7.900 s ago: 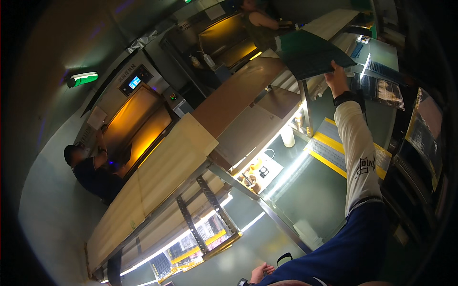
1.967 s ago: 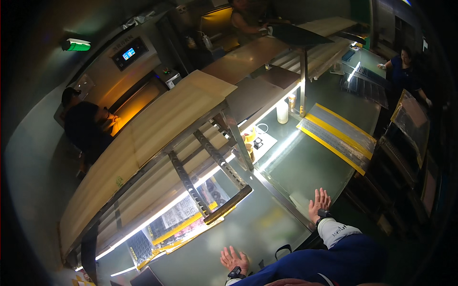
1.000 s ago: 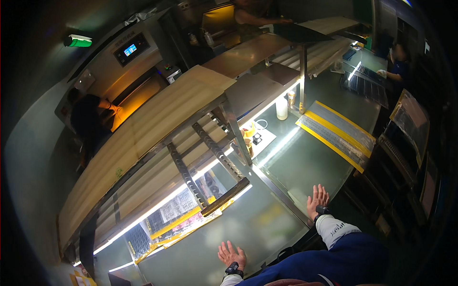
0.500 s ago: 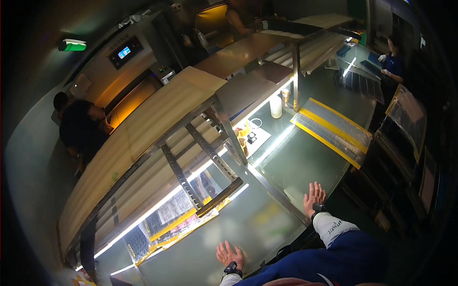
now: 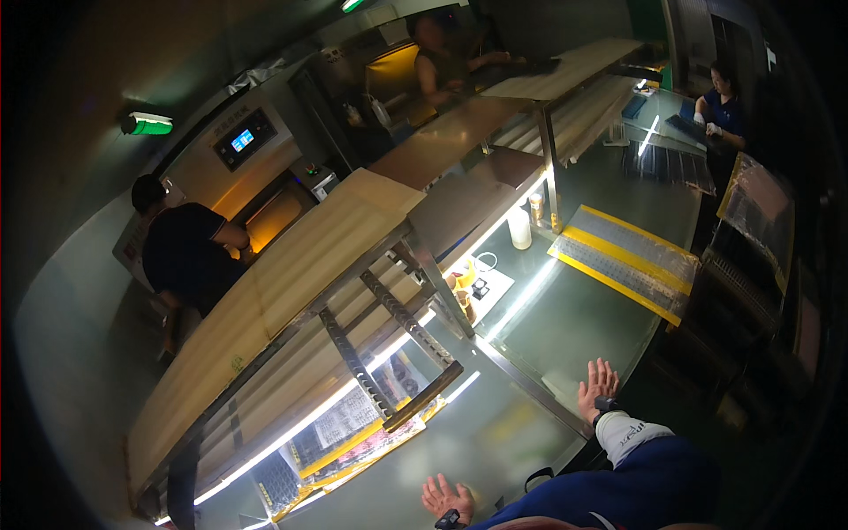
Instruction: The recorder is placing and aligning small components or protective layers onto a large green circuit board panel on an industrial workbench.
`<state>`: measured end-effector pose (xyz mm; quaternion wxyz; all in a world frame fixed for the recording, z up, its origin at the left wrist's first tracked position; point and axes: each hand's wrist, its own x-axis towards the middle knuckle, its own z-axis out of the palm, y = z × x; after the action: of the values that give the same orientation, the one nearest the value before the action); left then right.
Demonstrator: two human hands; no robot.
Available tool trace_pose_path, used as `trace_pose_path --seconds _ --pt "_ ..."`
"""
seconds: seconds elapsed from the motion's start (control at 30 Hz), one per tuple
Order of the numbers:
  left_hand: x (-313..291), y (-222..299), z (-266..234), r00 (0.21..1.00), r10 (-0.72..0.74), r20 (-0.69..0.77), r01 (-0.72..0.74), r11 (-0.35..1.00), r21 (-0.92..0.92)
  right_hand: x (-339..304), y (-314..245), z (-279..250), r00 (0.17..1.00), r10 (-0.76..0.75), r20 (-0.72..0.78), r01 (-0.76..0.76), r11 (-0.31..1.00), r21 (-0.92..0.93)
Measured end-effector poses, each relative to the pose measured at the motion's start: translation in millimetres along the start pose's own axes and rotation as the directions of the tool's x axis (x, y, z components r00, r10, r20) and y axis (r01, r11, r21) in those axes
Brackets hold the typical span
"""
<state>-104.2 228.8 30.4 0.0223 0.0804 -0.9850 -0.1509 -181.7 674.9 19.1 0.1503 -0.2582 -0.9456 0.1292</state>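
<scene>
My left hand [image 5: 446,499], fingers spread, is at the near edge of a lit glass-topped table [image 5: 503,415] and holds nothing. Further right, my right hand [image 5: 600,390] is spread too, palm down by the table's metal edge strip, with nothing in it. I cannot tell how firmly either hand presses on the glass. Dark bands with small devices circle both wrists. Yellow-edged film sheets [image 5: 353,446] lie beyond my left hand, under the shelf. Past my right hand lies a clear dotted sheet with yellow tape strips [image 5: 623,262].
A long board shelf [image 5: 291,269] on metal posts overhangs the table, with a slotted metal bracket [image 5: 424,397] jutting toward me. A white bottle [image 5: 519,230] stands by a post. Framed panels [image 5: 755,221] lean at right. Co-workers stand at left [image 5: 190,252], far back and far right.
The view has shifted, so the table and shelf sit lower and further right. Both hands stay spread at the table's edge. The co-worker at left has an arm reaching toward the lit machine opening.
</scene>
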Motion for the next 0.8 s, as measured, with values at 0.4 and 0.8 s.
trace_pose_path --seconds 0.4,0.8 --pt "5.2 -1.5 -2.3 0.999 -0.006 0.037 0.008 0.999 -0.036 4.2 -8.8 -6.3 0.999 -0.003 0.037 0.004 1.0 -0.025" --pt "4.1 -2.8 0.3 1.0 0.013 0.017 -0.013 1.0 -0.02 1.4 -1.9 1.9 1.0 -0.015 -0.001 0.014 0.998 -0.062"
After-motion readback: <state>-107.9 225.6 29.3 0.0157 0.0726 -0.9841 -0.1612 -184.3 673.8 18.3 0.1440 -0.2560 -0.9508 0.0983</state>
